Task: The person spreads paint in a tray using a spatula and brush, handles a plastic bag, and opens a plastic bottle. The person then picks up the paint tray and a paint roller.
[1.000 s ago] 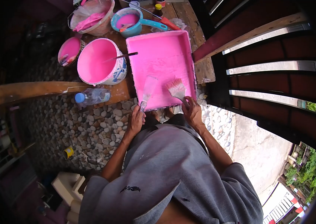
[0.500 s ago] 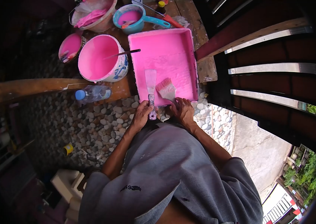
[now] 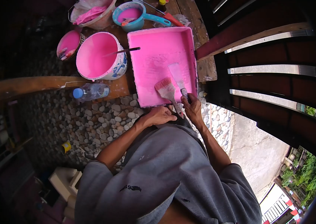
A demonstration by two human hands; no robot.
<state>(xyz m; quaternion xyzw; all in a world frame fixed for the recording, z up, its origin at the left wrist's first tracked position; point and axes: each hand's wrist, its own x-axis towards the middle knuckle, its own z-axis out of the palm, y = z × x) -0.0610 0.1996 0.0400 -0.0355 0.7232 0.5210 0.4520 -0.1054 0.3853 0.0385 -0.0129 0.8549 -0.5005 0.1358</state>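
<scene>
In my right hand [image 3: 192, 107] is a putty knife [image 3: 174, 72], held by its paint-stained handle, its blade over the pink paint tray [image 3: 194, 59]. A wide paintbrush [image 3: 165, 89] with pink-coated bristles lies slanted over the tray's near edge, its handle pointing toward me. My left hand [image 3: 160, 116] is curled in front of the tray, at the paintbrush handle. Part of its finger contact is hidden. A coat of pink paint covers the tray's inside, with streaks in the middle.
Left of the tray stands a white bucket [image 3: 120, 69] of pink paint, a stick across its rim. A blue dipper [image 3: 135, 24], a smaller paint can [image 3: 69, 44] and a basin [image 3: 104, 20] are behind. A plastic bottle [image 3: 92, 92] lies nearer. Wooden slats [image 3: 273, 84] rise at right.
The putty knife has passed from my left hand to my right and shifted right. My left hand has moved right, toward the paintbrush handle, which my right hand held before.
</scene>
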